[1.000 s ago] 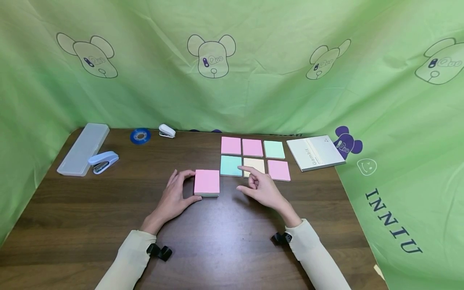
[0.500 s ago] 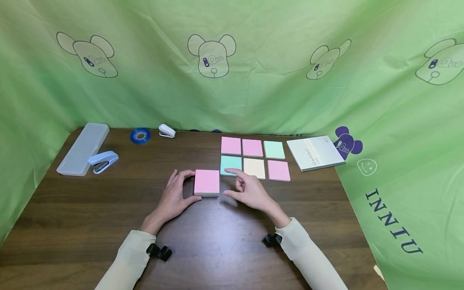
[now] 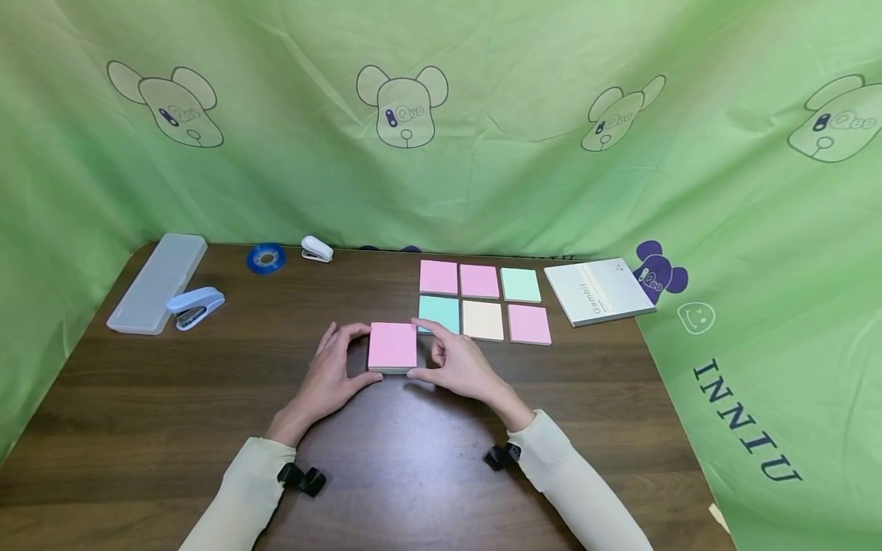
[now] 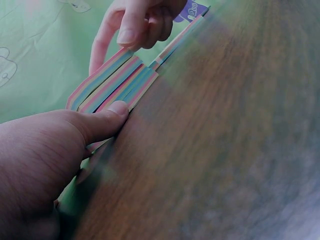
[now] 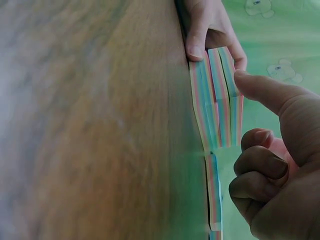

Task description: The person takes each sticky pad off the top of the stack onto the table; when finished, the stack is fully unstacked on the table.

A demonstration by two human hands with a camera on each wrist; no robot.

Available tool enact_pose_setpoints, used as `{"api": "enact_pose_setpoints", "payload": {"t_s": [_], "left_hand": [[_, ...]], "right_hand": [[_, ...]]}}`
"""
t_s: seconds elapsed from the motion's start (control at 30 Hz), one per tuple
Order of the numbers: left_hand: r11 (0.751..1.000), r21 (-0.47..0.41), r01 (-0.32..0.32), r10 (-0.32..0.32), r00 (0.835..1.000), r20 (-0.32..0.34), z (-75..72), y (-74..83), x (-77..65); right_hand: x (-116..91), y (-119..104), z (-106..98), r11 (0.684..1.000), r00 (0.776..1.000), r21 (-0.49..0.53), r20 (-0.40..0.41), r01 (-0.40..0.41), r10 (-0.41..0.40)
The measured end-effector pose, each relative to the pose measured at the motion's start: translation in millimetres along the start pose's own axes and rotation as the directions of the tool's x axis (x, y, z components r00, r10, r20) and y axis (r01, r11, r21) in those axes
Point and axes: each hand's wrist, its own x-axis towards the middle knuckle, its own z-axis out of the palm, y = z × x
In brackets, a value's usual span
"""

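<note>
A stack of sticky note pads (image 3: 392, 346) with a pink top lies mid-table; both wrist views show its striped, slightly uneven edges (image 4: 112, 82). My left hand (image 3: 325, 379) grips its left side, thumb on the near edge and fingers at the far edge. From the right, my right hand (image 3: 460, 366) has its thumb at the near corner and index finger at the far corner of the top pad. Its other fingers (image 5: 257, 165) are curled in. Just beyond, two rows of sticky note pads lie flat, among them a teal pad (image 3: 439, 312) and a cream pad (image 3: 482, 320).
A white notebook (image 3: 599, 291) lies at the back right. Along the back left are a translucent case (image 3: 157, 285), a light blue stapler (image 3: 196, 308), a blue tape roll (image 3: 266, 259) and a small white stapler (image 3: 317, 249). A green curtain (image 3: 482, 191) borders the table.
My right hand has moved left, from over the teal and cream pads to the right side of the stack. My left hand and the stack have stayed in place.
</note>
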Motion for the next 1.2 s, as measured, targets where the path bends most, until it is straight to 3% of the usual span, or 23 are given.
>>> {"api": "enact_pose_setpoints", "payload": {"t_s": [0.23,0.43,0.57,0.9,1.07,1.2], "left_hand": [[1.0,0.005,0.01,-0.01,1.0,0.006,-1.0,-0.3,-0.4],[1.0,0.003,0.008,-0.008,1.0,0.002,-0.9,-0.6,-0.1],[1.0,0.001,-0.003,0.003,1.0,-0.002,-0.4,-0.9,0.1],[1.0,0.0,0.002,-0.002,1.0,-0.004,-0.4,-0.3,0.4],[1.0,0.005,0.011,-0.011,1.0,0.002,0.2,-0.8,0.3],[1.0,0.008,0.006,-0.006,1.0,0.001,-0.2,-0.5,0.7]], "right_hand": [[4.6,3.9,4.1,1.0,1.0,0.004,0.009,-0.006,0.006],[12.1,33.2,19.5,0.999,0.999,0.007,0.007,0.043,-0.043],[12.1,40.1,20.2,0.999,0.999,0.004,0.009,0.051,-0.051],[6.5,41.9,12.3,0.999,0.999,-0.002,0.011,0.046,-0.046],[3.4,31.1,4.9,0.999,0.999,-0.012,0.025,0.047,-0.046],[1.8,13.0,-2.2,1.0,0.999,-0.02,0.039,0.0,0.0]]}}
